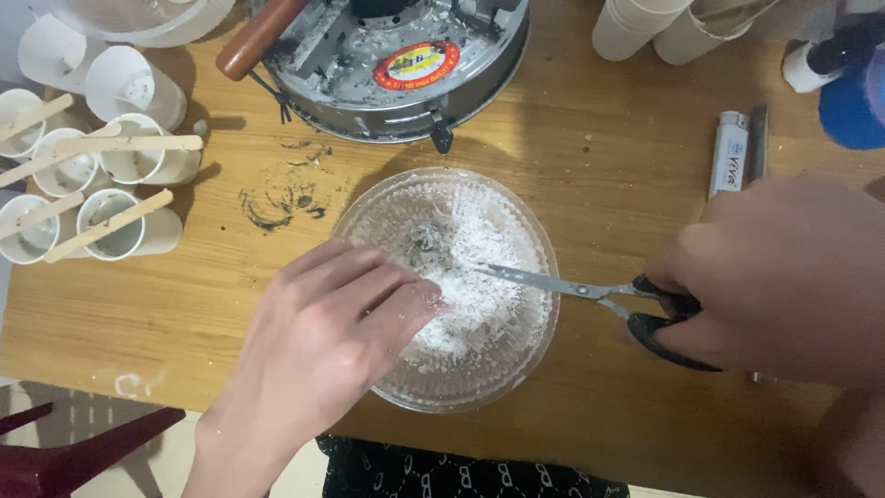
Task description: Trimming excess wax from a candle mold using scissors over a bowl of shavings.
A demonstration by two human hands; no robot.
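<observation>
A clear ribbed glass bowl point(525, 369) sits on the wooden table point(166, 304) and holds white flaky shavings point(479, 249). My left hand point(327, 332) rests over the bowl's left side, fingertips dusted white and pinched in the shavings. My right hand point(784, 277) grips the black handles of a pair of scissors point(590, 292). The metal blades point left, their tips reaching into the shavings near my left fingertips.
Several white paper cups with wooden sticks across their rims point(111, 184) stand at the left. A round metal pot point(406, 65) with a wooden handle sits behind the bowl. A lighter point(728, 152), more cups point(645, 28) and a blue object point(857, 101) lie at the right.
</observation>
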